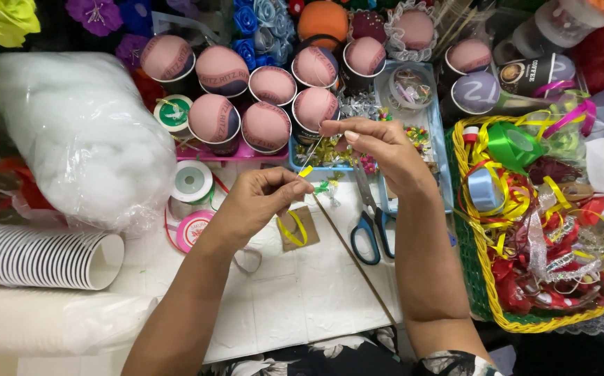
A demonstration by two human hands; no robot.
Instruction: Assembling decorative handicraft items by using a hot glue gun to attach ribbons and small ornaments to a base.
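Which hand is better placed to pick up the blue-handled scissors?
The right hand, probably: its forearm lies directly beside the scissors. The left hand pinches a yellow ribbon at the thin stick.

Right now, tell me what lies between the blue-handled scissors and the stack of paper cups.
In the head view, between scissors and cup stack: the left hand, a brown card with yellow ribbon, and pink tape rolls.

The narrow plastic ribbon strip (305, 170) is yellow, the steel scissors' looped handles (373, 237) blue and black, the woven plastic basket (470, 271) green with yellow rim, the fluffy stuffing bag (79, 136) white.
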